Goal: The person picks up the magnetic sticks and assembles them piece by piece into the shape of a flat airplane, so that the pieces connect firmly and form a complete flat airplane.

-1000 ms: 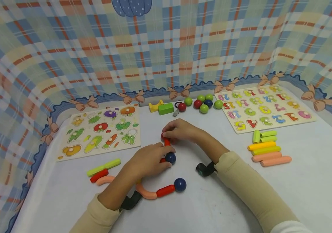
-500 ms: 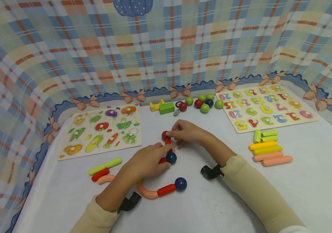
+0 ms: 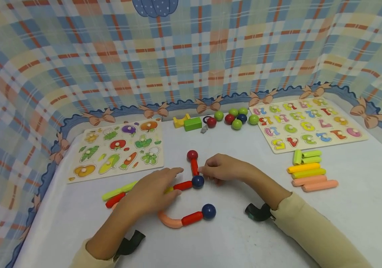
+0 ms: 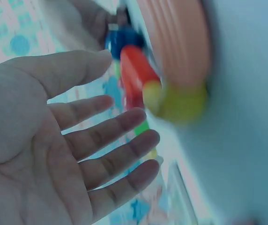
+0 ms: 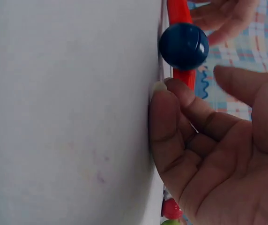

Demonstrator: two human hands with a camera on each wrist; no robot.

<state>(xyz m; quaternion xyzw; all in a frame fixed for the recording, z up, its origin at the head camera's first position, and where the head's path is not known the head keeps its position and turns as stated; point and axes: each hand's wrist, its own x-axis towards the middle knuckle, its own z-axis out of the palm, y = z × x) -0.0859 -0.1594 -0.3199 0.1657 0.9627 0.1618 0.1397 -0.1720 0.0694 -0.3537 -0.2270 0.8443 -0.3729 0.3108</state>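
On the white table lies a chain of toy sticks and balls. A red ball (image 3: 192, 155) sits at its far end, joined by a short red stick (image 3: 194, 166) to a dark blue ball (image 3: 198, 181). Another red stick (image 3: 183, 185) runs left from that ball to a yellow piece. My left hand (image 3: 152, 191) is beside this part, fingers spread and holding nothing in the left wrist view. My right hand (image 3: 225, 169) has loosely bent fingers, tips right at the upper red stick, thumb apart. Nearer me, a pink curved stick (image 3: 170, 222), red stick (image 3: 192, 218) and blue ball (image 3: 209, 211) form an arm.
A vegetable puzzle board (image 3: 117, 149) lies at left, a number puzzle board (image 3: 308, 124) at right. Several loose balls (image 3: 236, 124) and a green block (image 3: 192, 124) stand at the back. Sticks lie right (image 3: 314, 178) and a lime stick (image 3: 118, 191) left.
My left hand has drawn back left from the blue ball and spread its fingers. My right hand has left the red ball and moved nearer me, beside the red stick.
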